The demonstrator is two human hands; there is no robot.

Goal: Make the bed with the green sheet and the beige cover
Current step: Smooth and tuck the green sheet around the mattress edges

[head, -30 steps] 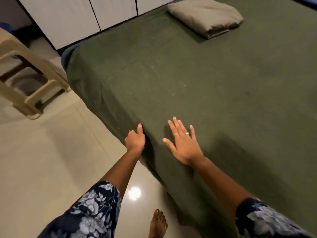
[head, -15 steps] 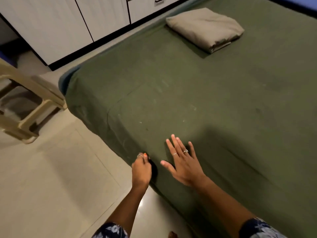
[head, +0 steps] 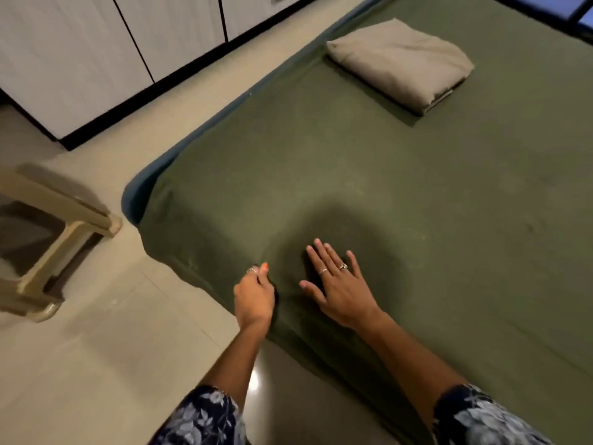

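Observation:
The green sheet (head: 369, 187) lies spread over the bed and hangs down its near side. Far up the bed lies the beige cover (head: 398, 61), folded into a thick rectangle. My left hand (head: 255, 295) pinches the sheet's hanging edge at the bed's near side, thumb on top. Just right of it, my right hand (head: 340, 284) presses flat on the sheet with fingers spread, close to the bed's edge.
A blue mattress edge (head: 134, 194) shows at the bed's left corner. A beige plastic stool (head: 48, 239) stands on the tiled floor at the left. White cabinet doors (head: 96, 49) with a black plinth run along the far side.
The view has shifted, and both hands sit nearer the bed's left corner. The left hand still grips the sheet's edge and the right hand stays flat beside it.

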